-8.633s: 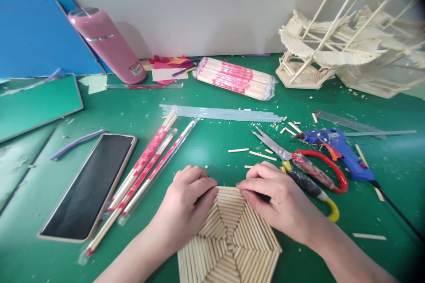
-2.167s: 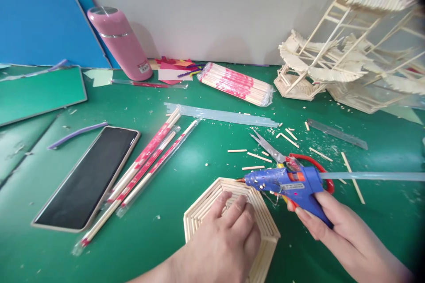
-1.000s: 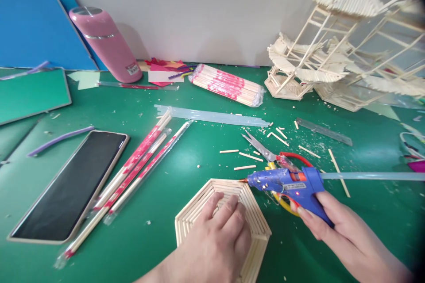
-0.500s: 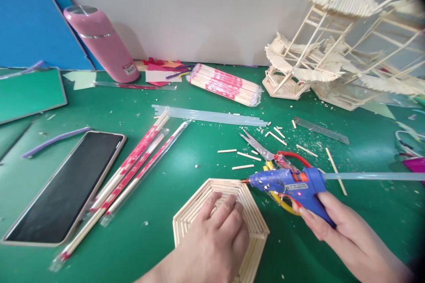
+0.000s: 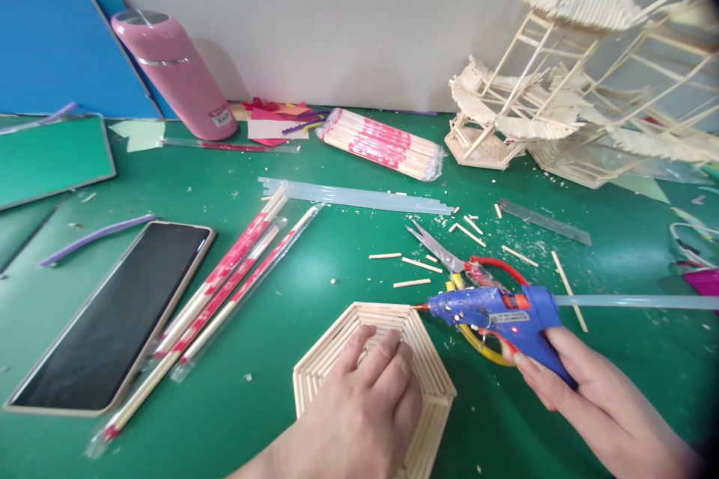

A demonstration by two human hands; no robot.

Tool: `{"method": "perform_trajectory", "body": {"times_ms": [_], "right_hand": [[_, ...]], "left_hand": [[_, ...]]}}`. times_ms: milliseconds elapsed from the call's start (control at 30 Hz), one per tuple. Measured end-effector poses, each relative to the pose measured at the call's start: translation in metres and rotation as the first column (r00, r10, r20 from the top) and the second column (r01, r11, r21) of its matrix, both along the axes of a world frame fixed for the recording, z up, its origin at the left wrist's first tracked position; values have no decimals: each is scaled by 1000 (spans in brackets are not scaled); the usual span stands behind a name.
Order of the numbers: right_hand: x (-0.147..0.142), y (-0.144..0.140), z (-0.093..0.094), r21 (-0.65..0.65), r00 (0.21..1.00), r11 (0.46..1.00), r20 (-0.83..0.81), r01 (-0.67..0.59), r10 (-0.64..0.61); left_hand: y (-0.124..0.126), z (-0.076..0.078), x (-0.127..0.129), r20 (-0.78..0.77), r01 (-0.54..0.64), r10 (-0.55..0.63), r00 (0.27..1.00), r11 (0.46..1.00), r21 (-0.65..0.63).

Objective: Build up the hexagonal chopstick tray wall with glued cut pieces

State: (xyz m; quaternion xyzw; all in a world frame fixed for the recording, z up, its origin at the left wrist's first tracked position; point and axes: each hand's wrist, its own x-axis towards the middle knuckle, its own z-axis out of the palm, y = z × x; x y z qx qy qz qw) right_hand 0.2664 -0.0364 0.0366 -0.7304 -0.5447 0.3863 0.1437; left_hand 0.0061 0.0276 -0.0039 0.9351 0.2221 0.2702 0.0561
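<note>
- The left hand [image 5: 365, 404] lies flat, fingers spread, on the wooden hexagon [image 5: 337, 348] at the near edge of the green table [image 5: 337, 254], pressing it down.
- The right hand [image 5: 589, 397] is closed around the grip of the blue glue gun [image 5: 499, 314], a finger on the trigger.
- The gun's tip sits just beside the hexagon's far right corner; whether it touches cannot be told.
- A clear glue stick [image 5: 634, 301] juts from the gun's back toward the table's right edge.
- Red-handled scissors [image 5: 460, 262] lie just behind the gun, with short wood sticks [image 5: 413, 269] scattered near them.
- A phone [image 5: 112, 314] lies toward the left edge, wrapped chopsticks [image 5: 236, 281] beside it.
- A pink bottle [image 5: 174, 75] and a stick model [image 5: 562, 82] stand along the far edge.
</note>
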Motion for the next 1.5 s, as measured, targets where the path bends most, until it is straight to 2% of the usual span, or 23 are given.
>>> {"method": "perform_trajectory", "body": {"times_ms": [267, 500, 767, 1000, 1200, 1367, 1500], "right_hand": [[4, -2, -2, -16, 999, 1000, -35, 23, -24], [-4, 3, 1, 7, 1000, 1000, 22, -15, 15], [-2, 4, -1, 11, 1000, 1000, 16, 10, -10], [-7, 2, 12, 14, 998, 1000, 67, -11, 10], [-6, 4, 5, 53, 998, 998, 59, -24, 21], [-3, 15, 7, 172, 999, 984, -34, 34, -28], [5, 22, 11, 215, 976, 958, -142, 192, -164]], "left_hand": [[0, 3, 0, -29, -5, 5, 1000, 1000, 2], [0, 0, 1, -4, -2, 2, 1000, 1000, 0], [1, -1, 1, 1, -11, 11, 1000, 1000, 13], [0, 0, 0, -1, -10, 10, 1000, 1000, 4], [0, 3, 1, -19, -14, 14, 1000, 1000, 7], [0, 1, 1, -2, -13, 13, 1000, 1000, 17], [0, -3, 1, 16, -11, 10, 1000, 1000, 24]]}}
